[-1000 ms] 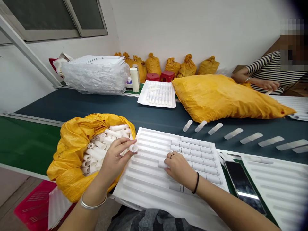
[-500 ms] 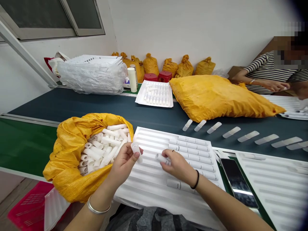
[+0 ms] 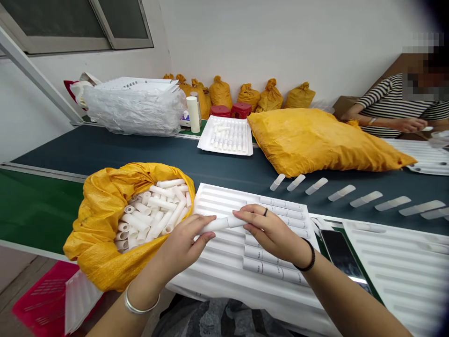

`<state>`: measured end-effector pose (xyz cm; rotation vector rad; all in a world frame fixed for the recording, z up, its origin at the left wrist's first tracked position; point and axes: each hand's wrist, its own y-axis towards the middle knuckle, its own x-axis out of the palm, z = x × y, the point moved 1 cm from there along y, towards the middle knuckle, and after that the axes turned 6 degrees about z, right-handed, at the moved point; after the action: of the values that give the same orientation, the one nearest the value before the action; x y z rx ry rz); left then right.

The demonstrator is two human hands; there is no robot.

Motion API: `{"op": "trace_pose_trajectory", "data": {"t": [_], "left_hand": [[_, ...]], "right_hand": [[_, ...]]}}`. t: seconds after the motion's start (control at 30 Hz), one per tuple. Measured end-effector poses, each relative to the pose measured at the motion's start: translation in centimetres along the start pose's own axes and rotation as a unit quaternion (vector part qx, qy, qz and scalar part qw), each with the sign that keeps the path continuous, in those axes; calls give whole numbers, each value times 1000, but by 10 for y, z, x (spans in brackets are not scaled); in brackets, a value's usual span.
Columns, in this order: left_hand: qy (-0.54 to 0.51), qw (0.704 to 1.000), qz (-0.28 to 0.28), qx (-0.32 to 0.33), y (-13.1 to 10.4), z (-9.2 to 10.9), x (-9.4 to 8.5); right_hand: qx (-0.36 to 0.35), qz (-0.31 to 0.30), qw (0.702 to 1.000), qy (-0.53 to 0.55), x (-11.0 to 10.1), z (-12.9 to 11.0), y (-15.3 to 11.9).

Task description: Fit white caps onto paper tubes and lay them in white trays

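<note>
Between my hands, a white tube (image 3: 219, 224) lies nearly level with a second white tube piece (image 3: 235, 221) end to end with it. My left hand (image 3: 191, 236) pinches the left tube, and my right hand (image 3: 268, 231) grips the right piece. Both hands are over a white grooved tray (image 3: 217, 276), whose right part holds a column of printed white tubes (image 3: 273, 270). To the left, an open yellow sack (image 3: 101, 196) is filled with loose white tubes (image 3: 140, 220).
Across the dark belt (image 3: 140, 150) lie a full yellow sack (image 3: 315, 140) and a slanting row of translucent tubes (image 3: 342, 192). A phone (image 3: 345, 260) and another grooved tray (image 3: 396, 267) are at right. A person in stripes (image 3: 386, 103) works opposite.
My hands have come together, bringing the two separate pieces end to end. My left hand's tube has turned from upright to nearly level. The belt's translucent tubes have shifted slightly right.
</note>
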<state>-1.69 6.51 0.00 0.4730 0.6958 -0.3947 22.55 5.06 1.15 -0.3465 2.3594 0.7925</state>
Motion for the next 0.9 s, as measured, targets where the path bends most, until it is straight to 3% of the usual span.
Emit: {"op": "trace_pose_trajectory", "data": {"t": [0.1,0.2,0.3,0.53,0.63,0.73,0.83,0.9], "left_hand": [[7,1000,-17,25,-2,6,-1],[37,998,16,49,-3,8,1],[70,995,59,27,-1,5,1],[68,995,60,43,-7,6,7],[88,994,40,59,-11,0,16],[156,986,45,36,-10,-17,10],[246,961,82,-92,-10,-40,-16],[266,948,42,-170,-12,-52,-36]], "right_hand": [[-15,3,1000,10,3,-1,2],[8,1,1000,8,8,-2,4],[32,12,999,3,12,0,6],[10,37,999,19,32,1,0],[-25,-22,999,-25,43,5,4],[50,-71,983,-164,42,33,24],[210,-3,938,-274,19,88,52],[288,23,909,-301,0,128,64]]}}
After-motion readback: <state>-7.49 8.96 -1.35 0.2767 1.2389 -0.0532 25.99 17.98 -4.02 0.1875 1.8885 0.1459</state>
